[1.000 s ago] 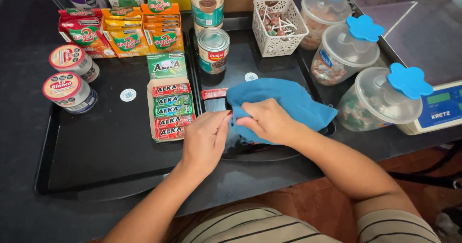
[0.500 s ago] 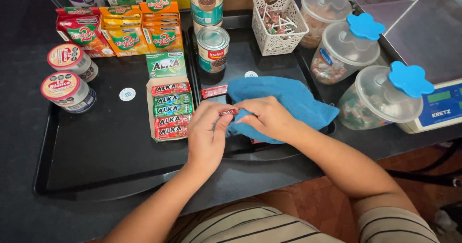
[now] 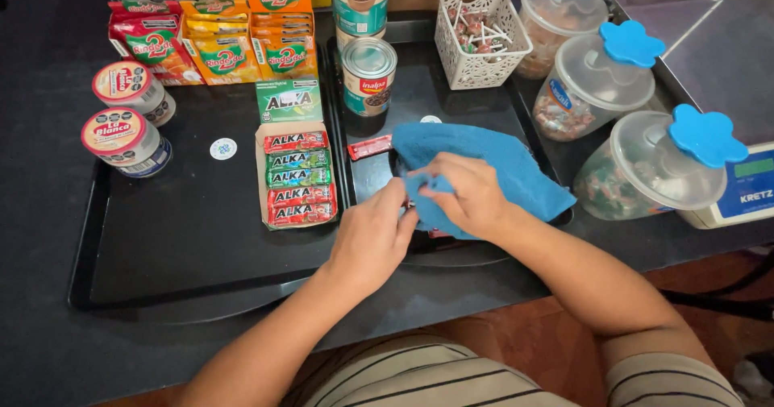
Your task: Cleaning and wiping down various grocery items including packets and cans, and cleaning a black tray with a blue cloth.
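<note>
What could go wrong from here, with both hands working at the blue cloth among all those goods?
1. The blue cloth drapes over the right tray's rim close to a clear candy jar; a tug might nudge it.
2. The loose red candy stick lies touching the cloth's edge and might get swept aside.
3. Whatever the left hand and right hand pinch is hidden, so a slip is hard to rule out.

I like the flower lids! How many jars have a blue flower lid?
3, along the right side: the far jar at the top, the middle jar below it, the near jar beside the scale. More may sit out of view.
</note>
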